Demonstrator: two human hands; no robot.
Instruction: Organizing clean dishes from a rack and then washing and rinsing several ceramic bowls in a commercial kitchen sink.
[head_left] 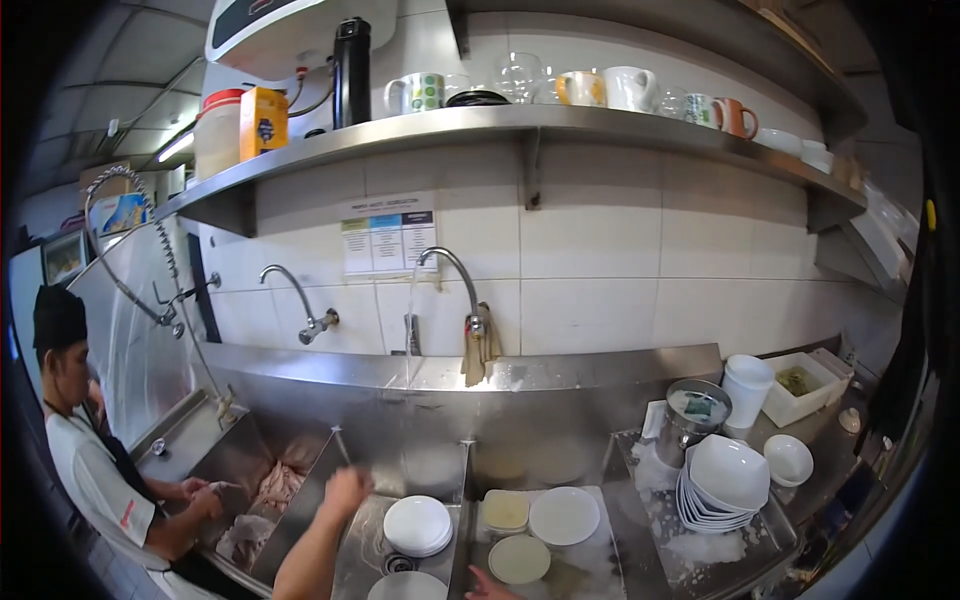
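Observation:
My left hand [347, 490] is raised over the middle sink basin [440, 470], closed around a thin metal utensil [340, 445] that points up. A stack of white plates [418, 525] lies in the basin just to its right. Only the fingertips of my right hand [487, 587] show at the lower edge, in the right basin next to a round cream plate [519, 558]; its grip is hidden. A white plate [564, 515] and a squarish cream dish [506, 510] lie further in. Water runs from the curved faucet [450, 268].
A person in a white shirt [95, 480] works with both hands in the left basin. On the right drainboard are stacked white bowls [725, 480], a small bowl [788, 460], a metal canister [692, 415] and a white cup [746, 388]. Mugs line the shelf [520, 122] above.

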